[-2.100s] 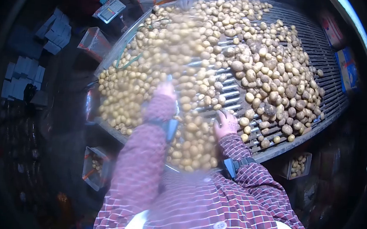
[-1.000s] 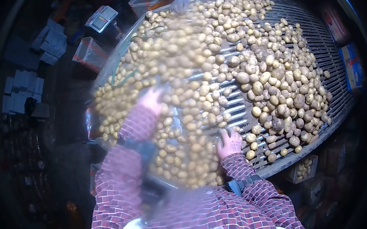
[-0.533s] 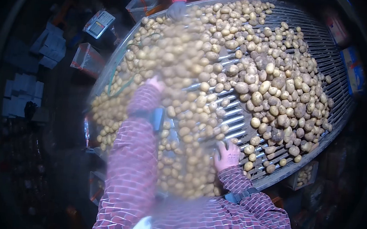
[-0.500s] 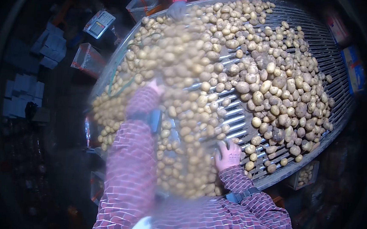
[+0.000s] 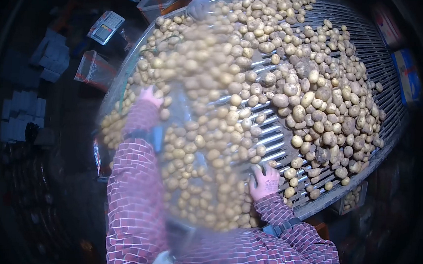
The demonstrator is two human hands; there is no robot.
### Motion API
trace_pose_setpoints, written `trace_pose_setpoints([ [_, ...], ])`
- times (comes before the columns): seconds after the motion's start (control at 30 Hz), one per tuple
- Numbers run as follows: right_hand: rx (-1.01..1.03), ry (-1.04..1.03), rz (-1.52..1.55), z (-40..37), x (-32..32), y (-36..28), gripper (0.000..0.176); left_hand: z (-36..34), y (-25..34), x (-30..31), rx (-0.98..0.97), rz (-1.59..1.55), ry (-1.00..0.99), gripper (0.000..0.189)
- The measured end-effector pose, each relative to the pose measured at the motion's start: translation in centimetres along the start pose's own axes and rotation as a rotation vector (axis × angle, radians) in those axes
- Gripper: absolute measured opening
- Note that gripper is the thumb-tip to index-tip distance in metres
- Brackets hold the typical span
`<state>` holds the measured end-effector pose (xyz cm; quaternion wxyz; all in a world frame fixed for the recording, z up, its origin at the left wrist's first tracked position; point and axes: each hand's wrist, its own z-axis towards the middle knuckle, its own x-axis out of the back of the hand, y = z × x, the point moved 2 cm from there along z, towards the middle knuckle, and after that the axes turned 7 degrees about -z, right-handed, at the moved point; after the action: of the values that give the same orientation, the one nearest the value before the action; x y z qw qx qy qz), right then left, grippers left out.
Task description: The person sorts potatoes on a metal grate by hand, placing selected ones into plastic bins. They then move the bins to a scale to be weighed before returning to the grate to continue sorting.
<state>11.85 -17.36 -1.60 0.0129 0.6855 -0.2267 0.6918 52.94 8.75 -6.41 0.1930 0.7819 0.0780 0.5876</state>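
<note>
The right hand (image 5: 264,182) lies palm down at the near rim of the slatted table (image 5: 371,50), low and just right of centre in the frame. Its fingers spread against the small potatoes (image 5: 196,67). The grip is wide and closes on nothing that shows. The left hand (image 5: 150,97) reaches to the left edge of the same heap at centre left. It is blurred, so I cannot tell whether its grip is wide or holds a potato.

The small potatoes fill the left half of the table from the top of the frame to the bottom rim. The larger potatoes (image 5: 321,105) lie in the right half.

The main risk looks to be spillage. The heap stands right up to the left and near rims, so a hard sweep by either hand could push potatoes over the edge. They could then land on the dark floor rather than in the crate (image 5: 351,198) under the lower right rim.

The right fingers rest beside open gaps between the bars, so a fingertip could slip in and get pinched.

A co-worker's gloved hand (image 5: 199,7) touches the same heap at the top of the frame. A shove from one side could roll potatoes onto the other person's hand, or mix small ones in with large.
</note>
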Motion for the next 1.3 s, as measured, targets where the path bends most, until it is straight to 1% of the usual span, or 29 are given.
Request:
trace_pose_setpoints([
  [0.03,0.001,0.004,-0.002,0.0,0.1,-0.1,0.039,0.1,0.3,0.2,0.021,0.048,-0.045,0.054],
  [0.13,0.012,-0.002,0.006,0.0,0.0,0.1,0.040,-1.4,1.9,1.9,-0.059,0.077,-0.126,0.051],
  [0.17,0.017,0.015,-0.003,0.0,0.0,0.1,0.040,-2.3,2.8,2.5,-0.004,0.088,-0.119,0.047],
  [0.2,0.020,0.034,-0.012,-0.1,-0.1,0.1,0.040,-1.2,0.1,0.3,-0.071,0.006,-0.054,0.059],
  [0.27,0.024,0.055,-0.023,-0.3,-0.4,0.2,0.040,-4.4,0.1,0.2,-0.246,-0.044,-0.116,0.054],
  [0.37,0.017,0.032,-0.027,-0.2,0.0,-0.1,0.039,-8.9,-0.7,-0.4,-0.107,-0.588,-0.405,0.047],
  [0.5,0.013,0.034,-0.034,-0.4,0.0,-0.2,0.036,-18.1,-2.6,-0.1,0.143,-1.693,-0.228,0.042],
  [0.6,0.035,0.058,-0.025,-0.5,-0.8,0.3,0.036,-23.4,-4.8,-0.3,0.126,-2.044,-0.239,0.044],
  [0.63,0.042,0.082,-0.019,-0.5,-1.0,0.3,0.035,-25.1,-4.8,0.2,0.245,-2.027,-0.130,0.043],
  [0.7,0.057,0.118,-0.034,-0.6,-1.1,0.2,0.033,-28.7,-6.1,0.6,0.342,-2.090,-0.072,0.043],
  [0.77,0.100,0.145,-0.023,-0.6,-1.0,0.3,0.031,-31.5,-9.0,-0.4,0.288,-2.245,-0.081,0.043],
  [0.87,0.122,0.167,-0.033,-0.6,-1.7,0.7,0.031,-36.3,-13.6,-3.9,0.566,-1.927,0.449,0.042],
  [0.9,0.134,0.148,-0.046,-0.5,-1.8,0.9,0.031,-38.8,-14.1,-3.4,0.684,-2.010,0.368,0.038],
  [0.93,0.134,0.135,-0.043,-0.5,-2.1,1.1,0.032,-40.7,-15.2,-3.9,0.575,-2.134,0.442,0.038],
  [1.0,0.149,0.179,-0.039,-0.6,-1.8,0.7,0.027,-44.2,-17.8,-5.4,0.314,-2.358,0.568,0.040],
  [1.03,0.161,0.177,-0.050,-0.6,-2.0,1.0,0.028,-46.1,-19.2,-5.9,0.356,-2.492,0.690,0.041],
  [1.07,0.168,0.184,-0.049,-0.7,-2.2,1.1,0.028,-47.7,-22.0,-6.8,0.352,-2.482,0.777,0.038],
  [1.13,0.176,0.204,-0.049,-0.6,-2.5,1.4,0.029,-52.3,-26.1,-4.8,0.471,-1.606,0.761,0.038],
  [1.2,0.160,0.175,-0.045,-0.5,-2.5,1.5,0.029,-56.1,-28.8,-2.2,0.506,-0.743,0.638,0.038],
  [1.23,0.161,0.175,-0.067,-0.5,-2.4,1.3,0.028,-56.7,-29.6,-1.4,0.481,-0.322,0.547,0.038],
  [1.3,0.138,0.176,-0.071,-0.7,-1.6,0.6,0.027,-55.1,-30.2,-1.7,0.454,-0.173,0.522,0.040],
])
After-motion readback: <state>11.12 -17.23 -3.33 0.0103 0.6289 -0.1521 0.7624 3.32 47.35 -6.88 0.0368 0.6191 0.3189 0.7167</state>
